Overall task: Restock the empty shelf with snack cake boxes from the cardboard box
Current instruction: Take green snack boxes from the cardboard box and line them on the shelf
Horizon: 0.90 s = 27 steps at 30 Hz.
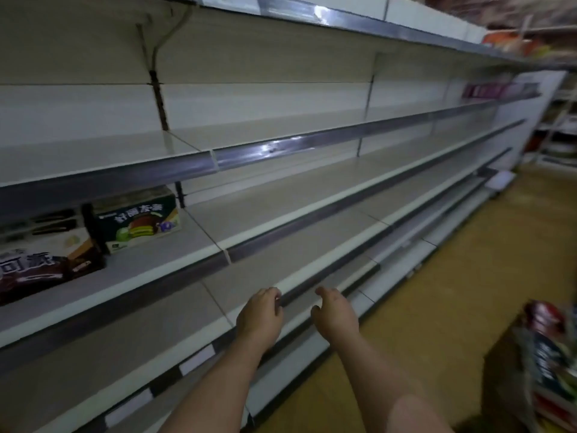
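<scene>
From the head camera, a long run of pale store shelves (281, 195) stretches away to the right, and nearly all of it is bare. On the shelf at about chest level, far to the left of the hands, sit two snack cake boxes: a dark green snack cake box (137, 221) standing against the back panel, and just left of it, nearer the shelf edge, a dark brown snack cake box (46, 264), the two close together or touching. Both arms reach out over a lower shelf. The left hand (260, 317) hangs above that shelf's front lip with its fingers loosely curled and nothing in them. The right hand (335, 314), just beside it, is equally relaxed, fingers drooping, holding nothing. Right of the hands, at the frame's lower right corner on the yellowish floor (437, 301), stands the cardboard box (502, 379), blurred, with colourful packages (549, 348) showing at its top.
</scene>
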Motion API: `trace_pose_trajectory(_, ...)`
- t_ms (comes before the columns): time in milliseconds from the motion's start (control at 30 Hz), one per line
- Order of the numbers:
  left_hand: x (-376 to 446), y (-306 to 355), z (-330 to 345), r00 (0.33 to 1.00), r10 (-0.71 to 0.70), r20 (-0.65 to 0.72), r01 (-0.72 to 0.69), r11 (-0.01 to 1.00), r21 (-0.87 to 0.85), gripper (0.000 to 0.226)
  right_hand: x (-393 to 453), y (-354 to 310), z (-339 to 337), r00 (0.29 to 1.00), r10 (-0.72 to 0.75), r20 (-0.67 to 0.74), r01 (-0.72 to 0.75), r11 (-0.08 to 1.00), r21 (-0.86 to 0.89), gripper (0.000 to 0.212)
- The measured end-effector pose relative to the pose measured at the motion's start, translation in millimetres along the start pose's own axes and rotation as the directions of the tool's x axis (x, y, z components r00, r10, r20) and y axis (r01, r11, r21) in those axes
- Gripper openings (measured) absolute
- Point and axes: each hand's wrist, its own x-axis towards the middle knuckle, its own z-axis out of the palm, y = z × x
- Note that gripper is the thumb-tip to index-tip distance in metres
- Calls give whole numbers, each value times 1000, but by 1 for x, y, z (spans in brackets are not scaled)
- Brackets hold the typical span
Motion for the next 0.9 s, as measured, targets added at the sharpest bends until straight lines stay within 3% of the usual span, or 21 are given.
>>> trace_pose_trajectory(233, -31, 68, 65, 972, 148, 184, -144, 989, -33, 35, -61, 111, -22, 957, 275, -93, -271, 961, 50, 41)
trace_pose_trajectory(533, -102, 192, 165, 840, 376, 391, -378, 923, -76, 37, -178, 259, -78, 778, 595, -199, -594, 801, 72, 40)
trace_pose_trajectory(767, -184, 290, 240, 722, 466, 511, -459, 876, -151, 33, -274, 365, -122, 624, 741, -249, -735, 664, 135, 38)
trace_pose_trajectory(900, -222, 335, 270, 666, 506, 548, -532, 837, -126, 36, -310, 412, -146, 604, 754, -259, -749, 648, 140, 31)
